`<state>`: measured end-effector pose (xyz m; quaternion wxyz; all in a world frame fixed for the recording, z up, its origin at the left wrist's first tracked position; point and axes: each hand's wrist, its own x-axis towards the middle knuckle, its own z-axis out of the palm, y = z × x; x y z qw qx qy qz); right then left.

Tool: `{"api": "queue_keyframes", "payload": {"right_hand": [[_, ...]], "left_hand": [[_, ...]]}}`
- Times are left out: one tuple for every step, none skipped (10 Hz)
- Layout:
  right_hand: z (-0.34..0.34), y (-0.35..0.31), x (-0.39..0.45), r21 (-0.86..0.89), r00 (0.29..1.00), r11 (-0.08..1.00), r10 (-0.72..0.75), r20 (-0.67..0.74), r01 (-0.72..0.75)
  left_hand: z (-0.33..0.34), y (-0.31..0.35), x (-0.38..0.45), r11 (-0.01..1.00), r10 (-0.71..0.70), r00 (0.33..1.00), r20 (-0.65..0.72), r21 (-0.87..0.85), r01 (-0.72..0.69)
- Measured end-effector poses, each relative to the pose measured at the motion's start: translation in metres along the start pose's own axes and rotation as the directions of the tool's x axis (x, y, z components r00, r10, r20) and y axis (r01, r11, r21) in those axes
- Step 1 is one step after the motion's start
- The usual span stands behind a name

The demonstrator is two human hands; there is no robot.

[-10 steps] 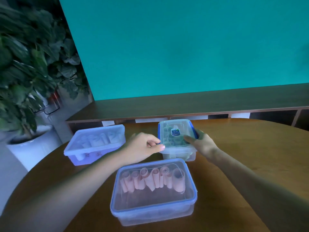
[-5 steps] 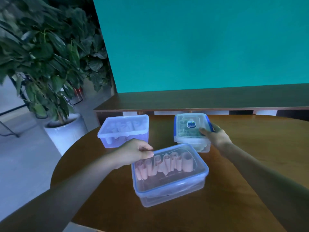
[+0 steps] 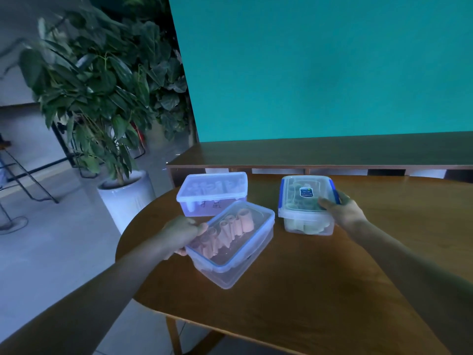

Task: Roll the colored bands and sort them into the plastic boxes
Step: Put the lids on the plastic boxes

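Observation:
Three lidded clear plastic boxes stand on the round wooden table [image 3: 320, 290]. The nearest box [image 3: 245, 254] holds several rolled pink bands [image 3: 225, 231] and sits turned at an angle. My left hand [image 3: 183, 233] grips its left end, fingers curled over the lid edge. To the right, the box with blue latches [image 3: 305, 219] holds rolled green bands. My right hand [image 3: 344, 211] holds that box's right side, thumb on the lid. Behind the pink one, a third box [image 3: 212, 193] contains pale rolled bands.
A low wooden bench [image 3: 320, 155] runs behind the table under a teal wall. A large potted plant in a white pot [image 3: 125, 198] stands on the floor to the left. The table's left and near edges drop off beside my left arm.
My left hand left the green box and took hold of the pink box's left end; that box now sits angled. My view swung left. The right hand stays on the green box.

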<state>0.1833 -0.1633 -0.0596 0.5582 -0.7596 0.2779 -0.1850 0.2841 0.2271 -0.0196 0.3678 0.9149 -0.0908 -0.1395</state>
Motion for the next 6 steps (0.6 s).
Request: {"api": "queue_keyframes", "payload": {"right_hand": [[-0.001,-0.004,-0.013,0.012,1.000,1.000,0.014,-0.004,-0.014],[-0.002,-0.001,-0.022,0.039,0.999,0.999,0.019,0.027,-0.020],[-0.004,0.003,-0.030,0.060,0.998,0.998,0.020,0.065,-0.024],[-0.004,0.010,-0.035,0.082,0.997,0.996,0.019,0.075,-0.025],[0.003,0.004,-0.048,0.049,0.999,0.999,0.012,0.038,-0.014],[0.014,-0.005,-0.061,0.004,1.000,1.000,0.020,-0.018,-0.020]], "left_hand": [[-0.009,-0.003,0.006,0.998,0.020,0.997,-0.069,-0.059,-0.024],[-0.021,-0.008,0.018,0.993,-0.008,0.983,-0.184,-0.120,-0.014],[-0.028,-0.012,0.030,0.978,-0.092,0.928,-0.361,-0.208,0.016],[-0.029,-0.010,0.024,0.967,-0.109,0.884,-0.455,-0.254,-0.012],[-0.018,0.000,-0.008,0.990,0.136,0.883,-0.448,0.103,-0.100],[-0.006,0.016,-0.052,0.918,0.374,0.888,-0.266,0.241,-0.314]]}}
